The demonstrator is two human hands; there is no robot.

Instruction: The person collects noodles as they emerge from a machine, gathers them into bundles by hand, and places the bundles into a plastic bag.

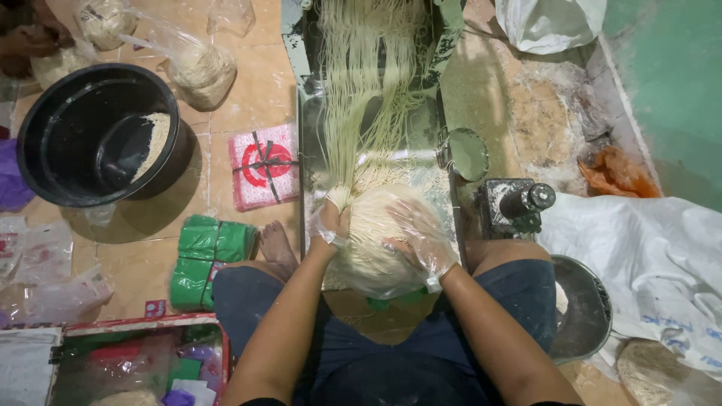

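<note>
A seated person is gathering a pale noodle bundle [376,240] at the foot of a metal chute [308,135], between their knees. The gloved left hand [331,218] is pinching the strands at the bundle's top, while the gloved right hand [417,237] is lying on it, fingers seemingly spread. A black tub [45,113] is sitting well to the left.
</note>
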